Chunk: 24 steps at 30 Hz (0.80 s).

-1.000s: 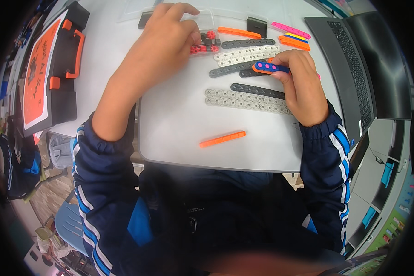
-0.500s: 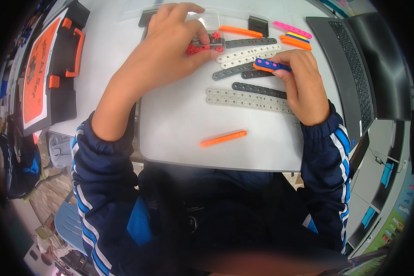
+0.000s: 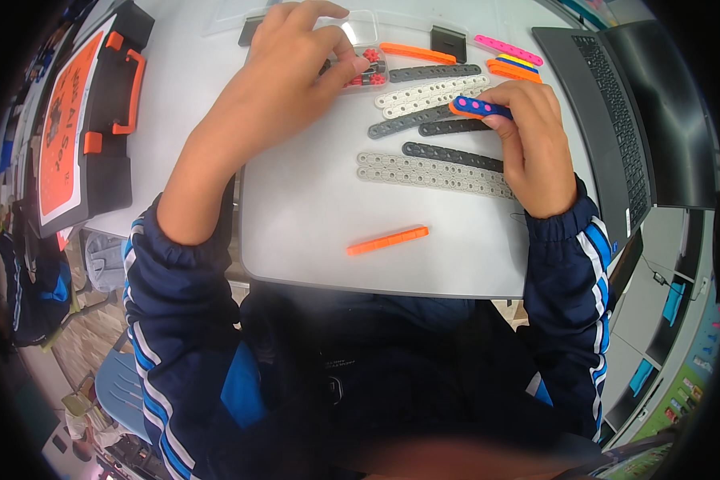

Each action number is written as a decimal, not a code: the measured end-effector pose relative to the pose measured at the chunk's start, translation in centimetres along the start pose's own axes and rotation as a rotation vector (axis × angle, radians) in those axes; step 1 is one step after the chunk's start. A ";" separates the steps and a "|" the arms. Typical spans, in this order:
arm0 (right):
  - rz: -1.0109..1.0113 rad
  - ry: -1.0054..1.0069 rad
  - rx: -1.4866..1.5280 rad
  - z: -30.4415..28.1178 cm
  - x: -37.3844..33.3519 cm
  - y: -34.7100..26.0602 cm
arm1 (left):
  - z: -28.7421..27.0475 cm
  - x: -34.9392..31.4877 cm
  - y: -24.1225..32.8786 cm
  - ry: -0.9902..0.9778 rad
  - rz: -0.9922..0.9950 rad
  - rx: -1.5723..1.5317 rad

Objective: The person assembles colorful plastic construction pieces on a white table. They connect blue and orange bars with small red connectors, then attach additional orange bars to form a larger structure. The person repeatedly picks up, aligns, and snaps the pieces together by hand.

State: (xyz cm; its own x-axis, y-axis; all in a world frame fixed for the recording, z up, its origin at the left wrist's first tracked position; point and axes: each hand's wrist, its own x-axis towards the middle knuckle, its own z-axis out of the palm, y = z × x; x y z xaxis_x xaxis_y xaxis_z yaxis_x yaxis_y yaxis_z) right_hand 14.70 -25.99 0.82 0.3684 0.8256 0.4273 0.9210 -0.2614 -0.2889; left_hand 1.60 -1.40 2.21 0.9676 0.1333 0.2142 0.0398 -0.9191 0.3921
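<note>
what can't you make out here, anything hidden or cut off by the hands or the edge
- Head view: the left hand covers most of the clear parts tray; only a few red pieces show.
- The right hand hides the near end of the blue perforated strip.
- The laptop runs into the dark fisheye rim.

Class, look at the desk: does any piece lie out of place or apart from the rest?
One orange strip lies alone near the front edge of the white table, tilted, apart from the rows of perforated strips farther back. Nothing looks spilled or broken.
</note>
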 end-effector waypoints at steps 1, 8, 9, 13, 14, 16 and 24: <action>0.001 0.007 -0.005 0.0 0.0 0.0 | -0.1 0.1 0.1 -0.009 0.015 -0.010; 0.018 0.004 0.020 -0.1 0.1 -0.1 | 0.3 0.6 -0.8 0.011 0.063 -0.020; 0.015 0.002 0.025 -0.2 0.1 -0.2 | 0.4 0.6 -0.8 0.038 0.082 -0.019; 0.184 -0.065 0.327 -0.6 0.0 -1.0 | 0.3 0.7 -0.3 0.222 0.300 -0.112; 0.215 -0.066 0.432 -0.5 0.0 -1.2 | 0.4 0.7 0.0 0.228 0.330 -0.164; 0.302 -0.077 0.630 -0.4 0.0 -1.8 | 0.9 0.5 0.7 0.246 0.379 -0.286; 0.417 -0.195 1.142 0.2 -0.3 -2.8 | 3.1 -0.2 1.9 0.186 0.297 -0.607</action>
State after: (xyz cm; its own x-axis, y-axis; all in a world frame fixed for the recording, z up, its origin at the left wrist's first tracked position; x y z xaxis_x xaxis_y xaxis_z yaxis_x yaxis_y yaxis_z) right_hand 11.97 -25.42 1.37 0.4922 0.8703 0.0165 0.0621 -0.0162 -0.9979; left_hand 2.27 -4.32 0.12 0.8553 0.0193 0.5178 -0.4183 -0.5641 0.7119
